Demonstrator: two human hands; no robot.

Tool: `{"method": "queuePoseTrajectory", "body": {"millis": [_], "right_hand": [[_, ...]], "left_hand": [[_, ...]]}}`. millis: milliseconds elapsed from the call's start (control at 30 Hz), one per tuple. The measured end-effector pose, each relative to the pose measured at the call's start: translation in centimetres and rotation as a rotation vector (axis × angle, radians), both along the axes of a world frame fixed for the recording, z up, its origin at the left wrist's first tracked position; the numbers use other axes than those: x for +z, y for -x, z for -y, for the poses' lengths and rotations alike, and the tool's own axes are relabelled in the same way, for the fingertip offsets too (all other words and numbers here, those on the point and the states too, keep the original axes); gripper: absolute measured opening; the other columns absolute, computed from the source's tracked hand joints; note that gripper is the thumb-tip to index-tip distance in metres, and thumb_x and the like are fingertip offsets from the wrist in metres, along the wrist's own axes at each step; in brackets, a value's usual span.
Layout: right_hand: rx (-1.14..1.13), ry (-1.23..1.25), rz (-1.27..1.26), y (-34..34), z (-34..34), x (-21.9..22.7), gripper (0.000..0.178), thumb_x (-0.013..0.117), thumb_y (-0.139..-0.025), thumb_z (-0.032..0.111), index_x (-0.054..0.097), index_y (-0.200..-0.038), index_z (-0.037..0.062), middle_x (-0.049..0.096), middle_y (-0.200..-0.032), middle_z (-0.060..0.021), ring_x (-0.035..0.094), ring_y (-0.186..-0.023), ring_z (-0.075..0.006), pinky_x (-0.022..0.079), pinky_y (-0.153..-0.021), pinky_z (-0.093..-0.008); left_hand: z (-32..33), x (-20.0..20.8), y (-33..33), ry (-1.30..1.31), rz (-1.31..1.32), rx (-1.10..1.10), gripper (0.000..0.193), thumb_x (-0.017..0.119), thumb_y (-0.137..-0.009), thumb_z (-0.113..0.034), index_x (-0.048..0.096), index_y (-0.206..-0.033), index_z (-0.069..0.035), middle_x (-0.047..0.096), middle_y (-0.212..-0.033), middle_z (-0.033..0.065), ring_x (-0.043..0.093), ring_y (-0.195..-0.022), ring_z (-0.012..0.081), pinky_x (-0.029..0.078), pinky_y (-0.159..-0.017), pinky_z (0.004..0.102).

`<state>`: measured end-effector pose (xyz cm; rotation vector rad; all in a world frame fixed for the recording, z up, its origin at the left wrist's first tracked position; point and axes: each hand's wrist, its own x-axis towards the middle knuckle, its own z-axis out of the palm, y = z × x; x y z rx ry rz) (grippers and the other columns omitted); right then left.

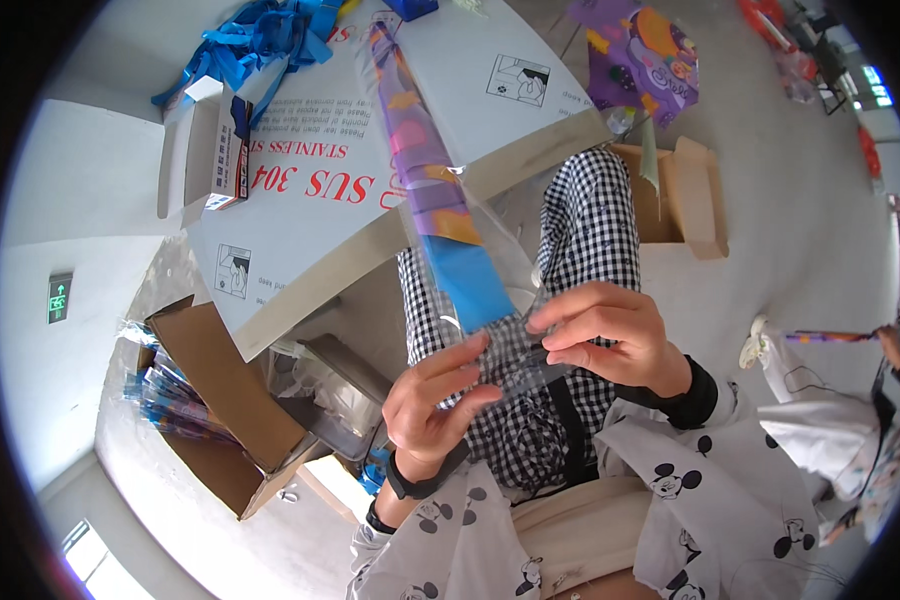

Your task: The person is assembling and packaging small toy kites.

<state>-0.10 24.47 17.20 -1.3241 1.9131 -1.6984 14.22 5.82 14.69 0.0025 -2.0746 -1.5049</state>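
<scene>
A long clear plastic bag (502, 238) slants from the tabletop down to my lap. Inside it lies a narrow folded bundle (432, 190) of purple, orange and pink printed sheet with a bright blue end. My left hand (432, 405) pinches the near end of the bag at its left side. At the right side of that same end, my right hand (610, 335) pinches the plastic between thumb and fingers. The bag's near end is see-through, so whether its mouth is sealed I cannot tell.
The table (300, 225) has a printed white top; a small carton (205, 150) and a blue strap heap (265, 45) are on it. An open cardboard box (225, 390) with packed bags stands left. Another box (695, 195) sits beyond my knees. A person (820, 430) is at right.
</scene>
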Motion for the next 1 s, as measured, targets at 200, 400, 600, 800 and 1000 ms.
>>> {"method": "queuePoseTrajectory", "body": {"millis": [200,400,600,800,1000], "right_hand": [[-0.006,0.018,0.068,-0.6,-0.5,-0.8,0.018,0.078,-0.076,0.004,0.065,-0.088,0.0040,0.068,-0.097,-0.0099,0.069,-0.084,-0.0199,0.056,-0.067,-0.0279],[-0.040,0.010,0.109,-1.3,-1.1,-1.3,0.018,0.077,-0.076,0.001,0.064,-0.088,0.0031,0.067,-0.093,-0.0114,0.068,-0.084,-0.0232,0.056,-0.071,-0.0314],[-0.067,-0.043,0.094,-2.0,-2.1,-1.7,0.016,0.074,-0.078,0.000,0.064,-0.090,0.0042,0.067,-0.097,-0.0101,0.066,-0.084,-0.0214,0.054,-0.071,-0.0298],[-0.060,-0.138,0.153,-2.6,-3.1,-2.0,0.015,0.073,-0.079,0.001,0.064,-0.090,0.0051,0.067,-0.099,-0.0089,0.065,-0.089,-0.0221,0.053,-0.075,-0.0317],[-0.013,-0.185,0.171,-3.7,-3.8,-2.6,0.015,0.073,-0.079,0.002,0.064,-0.090,0.0061,0.065,-0.101,-0.0069,0.065,-0.088,-0.0217,0.053,-0.075,-0.0307]], "left_hand": [[-0.6,-0.5,-0.6,-0.070,-0.008,-0.048,0.025,0.081,-0.071,-0.003,0.064,-0.088,0.001,0.069,-0.098,0.0194,0.070,-0.092,0.0314,0.058,-0.074,0.0337],[-1.7,0.1,-1.4,-0.084,0.092,0.054,0.021,0.083,-0.068,-0.001,0.069,-0.084,-0.001,0.067,-0.094,0.0140,0.068,-0.082,0.0232,0.056,-0.068,0.0302],[-2.0,0.3,-1.6,0.055,0.134,0.064,0.026,0.085,-0.063,0.002,0.071,-0.084,-0.003,0.064,-0.089,0.0074,0.067,-0.076,0.0171,0.054,-0.060,0.0261],[-2.1,-1.1,-1.9,0.223,0.060,0.012,0.024,0.082,-0.065,0.001,0.072,-0.086,-0.004,0.067,-0.087,0.0067,0.067,-0.070,0.0175,0.054,-0.058,0.0254],[-1.7,-1.5,-3.0,0.397,0.071,-0.176,0.025,0.077,-0.064,0.002,0.071,-0.087,-0.005,0.065,-0.089,0.0060,0.068,-0.075,0.0197,0.056,-0.060,0.0284]]}}
